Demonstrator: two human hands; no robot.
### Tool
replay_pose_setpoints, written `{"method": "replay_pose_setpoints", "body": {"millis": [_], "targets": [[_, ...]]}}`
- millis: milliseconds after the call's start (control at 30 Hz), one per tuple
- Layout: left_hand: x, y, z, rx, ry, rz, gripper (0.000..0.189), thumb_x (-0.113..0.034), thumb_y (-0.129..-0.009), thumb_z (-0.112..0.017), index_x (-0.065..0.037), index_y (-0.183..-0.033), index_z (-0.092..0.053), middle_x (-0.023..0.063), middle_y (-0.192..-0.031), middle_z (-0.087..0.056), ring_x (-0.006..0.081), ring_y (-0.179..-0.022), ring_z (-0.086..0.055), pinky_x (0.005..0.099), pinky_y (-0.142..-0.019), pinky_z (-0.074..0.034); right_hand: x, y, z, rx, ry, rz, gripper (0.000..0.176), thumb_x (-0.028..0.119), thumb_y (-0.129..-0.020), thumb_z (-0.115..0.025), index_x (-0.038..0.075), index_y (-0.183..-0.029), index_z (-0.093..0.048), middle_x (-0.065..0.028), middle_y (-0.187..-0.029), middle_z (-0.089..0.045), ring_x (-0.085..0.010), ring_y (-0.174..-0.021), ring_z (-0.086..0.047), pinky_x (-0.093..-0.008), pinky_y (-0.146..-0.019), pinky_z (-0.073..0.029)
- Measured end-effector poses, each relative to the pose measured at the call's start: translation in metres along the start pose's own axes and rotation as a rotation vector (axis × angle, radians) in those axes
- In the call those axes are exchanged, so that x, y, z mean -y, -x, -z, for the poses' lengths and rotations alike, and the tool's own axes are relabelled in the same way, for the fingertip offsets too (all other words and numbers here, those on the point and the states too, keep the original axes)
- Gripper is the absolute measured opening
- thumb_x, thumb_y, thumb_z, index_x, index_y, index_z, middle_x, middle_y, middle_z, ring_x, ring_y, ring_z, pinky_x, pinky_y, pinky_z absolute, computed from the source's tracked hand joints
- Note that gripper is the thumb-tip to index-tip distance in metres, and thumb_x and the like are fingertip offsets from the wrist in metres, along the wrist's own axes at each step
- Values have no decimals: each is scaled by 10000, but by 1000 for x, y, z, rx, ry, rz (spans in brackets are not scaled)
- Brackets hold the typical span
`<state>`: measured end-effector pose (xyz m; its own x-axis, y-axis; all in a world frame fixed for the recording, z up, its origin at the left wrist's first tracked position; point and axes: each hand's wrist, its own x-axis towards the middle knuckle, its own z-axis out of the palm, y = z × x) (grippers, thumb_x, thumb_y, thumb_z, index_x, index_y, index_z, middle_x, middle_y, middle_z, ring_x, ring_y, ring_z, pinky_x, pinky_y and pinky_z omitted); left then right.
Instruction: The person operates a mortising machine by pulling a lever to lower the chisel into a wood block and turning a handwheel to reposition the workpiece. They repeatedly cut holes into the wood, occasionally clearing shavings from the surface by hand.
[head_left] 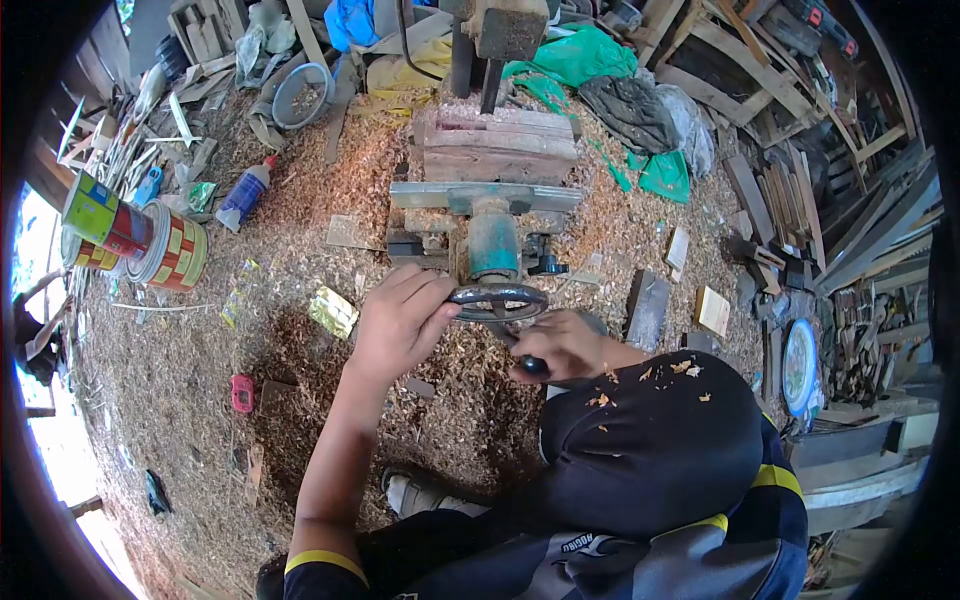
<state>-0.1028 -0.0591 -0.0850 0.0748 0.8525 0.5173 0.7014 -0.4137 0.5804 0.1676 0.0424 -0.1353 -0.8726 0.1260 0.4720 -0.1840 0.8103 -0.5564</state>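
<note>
My left hand [402,318] is closed around the left side of the rim of a dark metal handwheel [520,294]. Just right of and below the wheel, my right hand [565,342] wraps around a crank handle with a black knob [533,366]; its fingers are partly smeared and hidden. Behind the wheel stands a machine vise with a teal screw housing [493,243] and a long metal jaw [430,195]. A reddish wooden block [500,155] sits beyond the jaw. Over it hangs a dark upright tool bit [491,88] under the machine head [511,35].
Wood shavings cover the floor [190,400]. On the left are paint cans [175,245], a blue-white bottle [243,195] and a grey bucket [303,97]. Wood offcuts [648,308] lie at right, near stacked boards [880,230]. My bent knee [670,420] is close to my right hand.
</note>
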Motion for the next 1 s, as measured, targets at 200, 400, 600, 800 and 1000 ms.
{"method": "replay_pose_setpoints", "body": {"millis": [200, 400, 600, 800, 1000], "targets": [[4, -4, 2, 21, -59, -87, 238, -232, -859, -720, -46, -1003, -688, 81, -913, -678, 291, -843, -613, 444, -865, -437, 1, -2, -1, 8, -3, 63, 376, 257, -788, -902, 125, -994, -616, -43, -752, -644, -282, -645, -670, -409, -545, -521], [12, -3, -4, -38, -50, -134, 212, -231, -848, -708, -41, -941, -687, 78, -848, -659, 283, -808, -610, 465, -882, -424, -2, -7, 1, 81, 71, 81, 358, 307, -827, -872, 132, -992, -607, -26, -734, -614, -259, -653, -663, -389, -541, -516], [19, -9, -8, -101, -40, -235, 204, -262, -813, -695, -64, -857, -671, 75, -812, -646, 281, -730, -587, 475, -852, -420, -2, 3, 0, 217, -71, -60, 380, 371, -869, -840, 111, -1013, -602, -55, -778, -631, -295, -683, -671, -454, -608, -529], [2, -44, 9, -57, -85, -331, 331, -410, -831, -708, -87, -902, -684, 59, -855, -628, 253, -784, -582, 459, -847, -413, 8, -9, 32, 281, -155, -151, 430, 356, -893, -795, 122, -1201, -608, -109, -883, -697, -319, -708, -704, -426, -645, -562], [-73, -108, 18, 267, -27, -375, 376, -424, -912, -725, -99, -1099, -686, 82, -1065, -652, 277, -1002, -619, 453, -880, -473, -8, -39, 199, 177, 465, -46, 215, 238, -891, -784, 80, -857, -642, -71, -579, -561, -307, -505, -597, -456, -488, -451]]}}
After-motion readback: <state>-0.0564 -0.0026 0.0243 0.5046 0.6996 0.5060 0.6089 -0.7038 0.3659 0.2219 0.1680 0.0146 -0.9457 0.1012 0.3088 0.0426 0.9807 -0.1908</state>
